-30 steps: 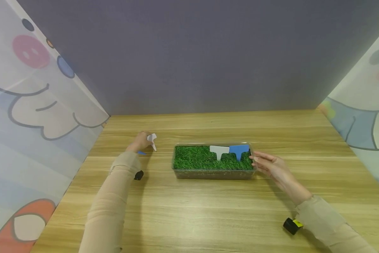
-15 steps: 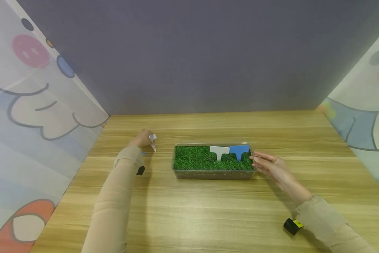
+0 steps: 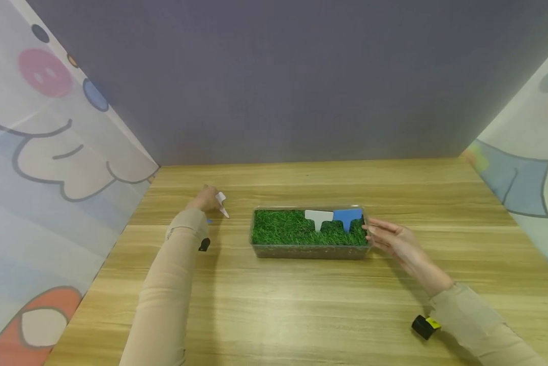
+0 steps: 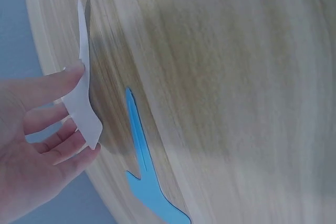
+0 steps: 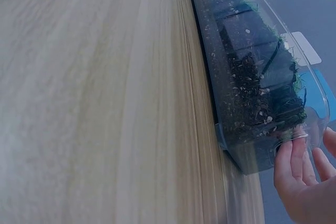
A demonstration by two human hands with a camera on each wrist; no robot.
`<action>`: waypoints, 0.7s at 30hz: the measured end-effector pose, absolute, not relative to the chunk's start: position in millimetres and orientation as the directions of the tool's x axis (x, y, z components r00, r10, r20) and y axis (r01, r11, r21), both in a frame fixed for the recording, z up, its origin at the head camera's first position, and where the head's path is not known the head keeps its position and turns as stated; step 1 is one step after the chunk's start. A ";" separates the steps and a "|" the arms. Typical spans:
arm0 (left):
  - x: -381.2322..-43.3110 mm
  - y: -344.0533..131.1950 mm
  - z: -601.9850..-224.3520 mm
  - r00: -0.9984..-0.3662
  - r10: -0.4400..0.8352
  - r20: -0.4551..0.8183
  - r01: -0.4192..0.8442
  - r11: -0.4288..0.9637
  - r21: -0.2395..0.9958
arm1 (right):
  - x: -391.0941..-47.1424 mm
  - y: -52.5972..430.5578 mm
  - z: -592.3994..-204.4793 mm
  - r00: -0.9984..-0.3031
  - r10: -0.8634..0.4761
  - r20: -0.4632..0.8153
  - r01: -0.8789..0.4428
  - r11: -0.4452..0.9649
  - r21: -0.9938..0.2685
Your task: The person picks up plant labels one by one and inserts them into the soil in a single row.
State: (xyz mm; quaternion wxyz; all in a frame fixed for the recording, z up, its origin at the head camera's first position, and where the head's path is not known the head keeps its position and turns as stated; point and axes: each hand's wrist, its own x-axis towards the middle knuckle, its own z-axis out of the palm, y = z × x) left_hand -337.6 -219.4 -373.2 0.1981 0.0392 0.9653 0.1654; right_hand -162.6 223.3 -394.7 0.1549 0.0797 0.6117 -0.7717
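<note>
Above the table's left part, my left hand pinches a white T-shaped plant label, thumb on one face and fingers on the other. Its pointed stem aims away from the palm. A blue plant label lies flat beside it on the wood; the head view shows only a sliver past my cuff. At the right end of a clear planter box, my right hand rests its extended fingertips against the end wall. A white label and a blue label stand side by side in the box's grass.
Green artificial-looking grass covers the box, with dark pebbly soil below it. Black wrist-worn devices hang by both cuffs. A grey panel closes the table's far edge, and cartoon-printed sheets flank it.
My left hand has shifted slightly away from me, and the white label in it has turned a little. The right hand and the planter box stay where they were.
</note>
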 end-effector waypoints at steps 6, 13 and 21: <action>-341.2 -219.4 -377.7 -0.935 0.140 -0.325 0.038 0.952 0.303 | -163.5 222.6 -394.7 -0.936 -0.133 -0.324 0.346 -0.203 -0.916; -340.2 -220.5 -378.3 -0.941 0.146 -0.305 0.036 0.940 0.338 | -164.3 221.7 -395.2 -0.938 -0.134 -0.318 0.340 -0.197 -0.919; -337.7 -220.6 -377.0 -0.952 0.196 -0.237 0.110 0.937 0.333 | -164.8 219.9 -395.5 -0.939 -0.126 -0.319 0.339 -0.215 -0.916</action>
